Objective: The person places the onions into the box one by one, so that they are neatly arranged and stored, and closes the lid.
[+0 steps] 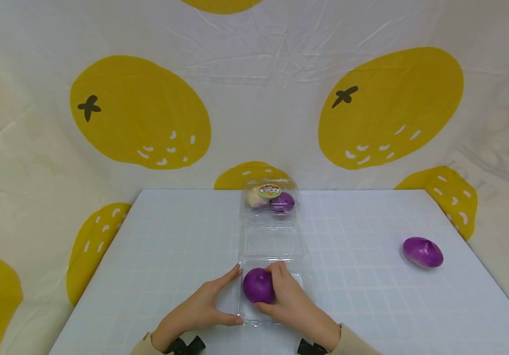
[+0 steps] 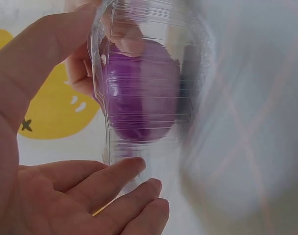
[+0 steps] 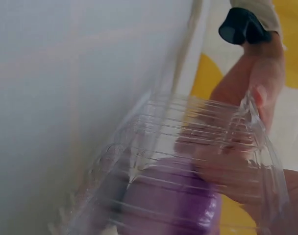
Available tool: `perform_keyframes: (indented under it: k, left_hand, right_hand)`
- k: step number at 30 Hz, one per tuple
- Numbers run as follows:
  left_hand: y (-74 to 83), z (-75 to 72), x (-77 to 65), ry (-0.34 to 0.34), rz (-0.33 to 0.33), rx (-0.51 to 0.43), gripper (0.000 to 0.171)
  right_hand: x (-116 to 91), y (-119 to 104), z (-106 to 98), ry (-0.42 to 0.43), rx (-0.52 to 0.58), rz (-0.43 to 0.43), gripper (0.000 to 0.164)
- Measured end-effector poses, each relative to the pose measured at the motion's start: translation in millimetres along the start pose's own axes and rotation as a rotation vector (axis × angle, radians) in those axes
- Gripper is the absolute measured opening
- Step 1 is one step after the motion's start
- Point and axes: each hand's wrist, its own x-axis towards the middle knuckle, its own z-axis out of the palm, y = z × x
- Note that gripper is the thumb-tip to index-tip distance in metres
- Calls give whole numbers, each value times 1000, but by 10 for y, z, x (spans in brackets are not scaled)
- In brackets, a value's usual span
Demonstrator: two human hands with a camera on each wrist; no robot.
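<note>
A purple onion [image 1: 257,286] sits within the walls of the near half of an unfolded clear plastic clamshell [image 1: 247,312], a little left of its middle. The person's right hand [image 1: 293,301] holds it from the right, thumb on the near side and fingers on the far side. Across from it, the left hand [image 1: 198,305] is spread wide, with thumb and fingertips at the clamshell's left edge, and holds no onion. The lid [image 1: 274,240] lies folded back on the far side. Just beyond stands a closed clamshell [image 1: 263,217] with an oval label [image 1: 269,191] on top; I can see a pale bulb [image 1: 256,198] on its left and a second purple onion [image 1: 282,202] on its right. A loose purple onion [image 1: 423,252] lies on its side, well apart, at the right of the table [image 1: 170,236], which has a pale grid pattern. Beige sleeves [image 1: 354,342] and black wrist gear [image 1: 187,347] show at the near edge. Behind everything hangs a pale curtain [image 1: 263,98] printed with big yellow fruits [image 1: 141,113].
</note>
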Motion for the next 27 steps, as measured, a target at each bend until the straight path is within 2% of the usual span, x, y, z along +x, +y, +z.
perform_keyframes:
  k: [7, 16, 23, 27]
  left_hand:
    - [19, -3, -2, 0, -7, 1, 108]
    - [47, 2, -12, 15, -6, 23, 110]
    - [74, 1, -28, 10, 17, 68, 109]
    - [71, 9, -59, 29, 53, 184, 108]
  right_hand:
    - [7, -19, 54, 23, -97, 2, 67]
    - [-25, -35, 6, 49, -85, 2, 78]
    - [-75, -23, -206, 42, -33, -10, 86]
    - [-125, 47, -430, 60, 54, -20, 76]
